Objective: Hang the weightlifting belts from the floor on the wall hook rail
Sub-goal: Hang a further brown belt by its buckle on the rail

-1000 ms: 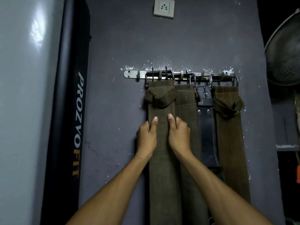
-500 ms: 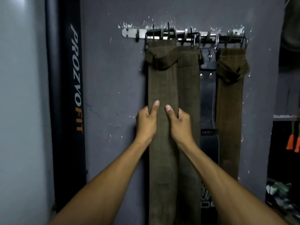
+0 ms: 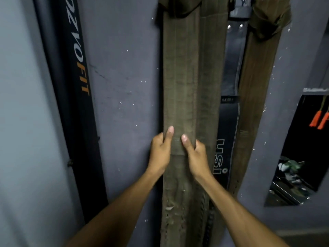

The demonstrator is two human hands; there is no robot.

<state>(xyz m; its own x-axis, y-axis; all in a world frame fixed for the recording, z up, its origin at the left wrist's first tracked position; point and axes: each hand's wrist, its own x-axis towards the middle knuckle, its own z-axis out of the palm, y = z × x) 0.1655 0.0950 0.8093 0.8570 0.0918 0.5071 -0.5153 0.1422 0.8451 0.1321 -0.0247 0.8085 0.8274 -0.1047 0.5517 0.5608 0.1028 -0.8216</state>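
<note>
Leftmost olive belt (image 3: 179,82) hung flat against grey wall (image 3: 124,68), gripped at each edge by left hand (image 3: 160,154) and right hand (image 3: 196,155), thumbs pressed on front.

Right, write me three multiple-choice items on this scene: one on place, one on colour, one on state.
1. The black USI belt hangs where?
A. right of the held belt
B. left of it
C. on the floor

2. The "FIT" lettering is:
A. white
B. orange
C. green

3. The olive belt is:
A. lying loose
B. rolled up
C. gripped by both hands

Key: A, it shows beside the right hand; B, orange on the black pad; C, the left hand and right hand pinch its edges.
</note>
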